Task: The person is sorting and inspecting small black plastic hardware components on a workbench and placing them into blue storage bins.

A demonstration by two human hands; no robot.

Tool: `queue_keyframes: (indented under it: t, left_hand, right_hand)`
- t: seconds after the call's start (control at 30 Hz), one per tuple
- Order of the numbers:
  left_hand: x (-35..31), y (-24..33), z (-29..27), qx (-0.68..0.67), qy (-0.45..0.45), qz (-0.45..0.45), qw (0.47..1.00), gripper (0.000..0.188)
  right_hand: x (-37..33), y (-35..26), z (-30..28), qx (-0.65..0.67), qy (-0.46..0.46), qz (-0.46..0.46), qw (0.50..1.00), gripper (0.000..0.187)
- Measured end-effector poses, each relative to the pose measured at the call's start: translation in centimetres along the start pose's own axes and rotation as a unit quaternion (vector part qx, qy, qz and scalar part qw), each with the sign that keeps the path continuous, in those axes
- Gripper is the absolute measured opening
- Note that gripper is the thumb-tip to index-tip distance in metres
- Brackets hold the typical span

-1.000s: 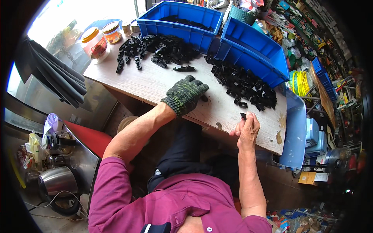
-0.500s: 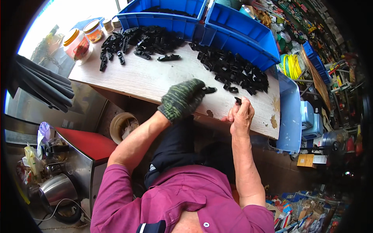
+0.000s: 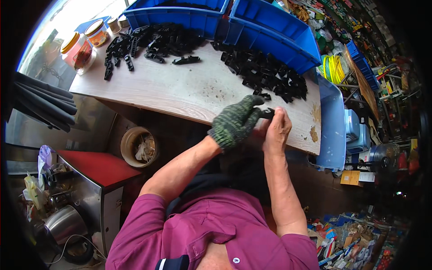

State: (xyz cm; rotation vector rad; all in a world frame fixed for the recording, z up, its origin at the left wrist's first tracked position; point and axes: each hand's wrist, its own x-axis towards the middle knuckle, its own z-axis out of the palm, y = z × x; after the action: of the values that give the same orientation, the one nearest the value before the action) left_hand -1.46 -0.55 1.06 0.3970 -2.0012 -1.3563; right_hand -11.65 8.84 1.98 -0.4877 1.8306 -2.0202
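My left hand (image 3: 236, 122), in a green and black knit glove, is closed on a black plastic part (image 3: 267, 113) above the table's front edge. My bare right hand (image 3: 277, 131) meets it from the right, its fingers pinched on the black plastic at the same spot. Where one piece ends and the other begins is hidden by the fingers. Just beyond my hands lies a heap of small black plastic pieces (image 3: 270, 72). Farther left is a heap of longer black plastic parts (image 3: 162, 40), with one long part (image 3: 186, 60) lying apart from it.
Two blue bins (image 3: 279, 38) stand along the back of the pale wooden table (image 3: 180, 90). Lidded jars (image 3: 77, 51) sit at its left end. A light-blue tub (image 3: 331, 121) stands against the right end. Below left are a waste bucket (image 3: 139, 147) and a red-topped cabinet (image 3: 96, 166).
My left hand has moved right with its black part. The two hands, apart before, now meet over the black plastic. The view has shifted slightly.
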Motion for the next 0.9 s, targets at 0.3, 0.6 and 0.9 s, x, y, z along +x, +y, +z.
queue_keyframes:
  t: [0.3, 0.6, 0.9]
  left_hand:
    - [0.1, -0.1, 4.6, 0.028, 0.026, 0.006, 0.999, 0.041]
    - [3.9, -4.5, -11.5, 0.469, 0.186, 0.022, 0.863, 0.034]
    - [4.2, -5.4, -13.4, 0.548, 0.101, 0.052, 0.829, 0.019]
  right_hand:
    - [1.5, 2.0, -2.5, -0.018, 0.003, -0.079, 0.997, 0.029]
    - [4.1, -1.8, -5.4, 0.088, 0.154, 0.118, 0.977, 0.036]
    - [8.2, -2.3, -10.9, -0.020, 0.236, 0.018, 0.971, 0.025]
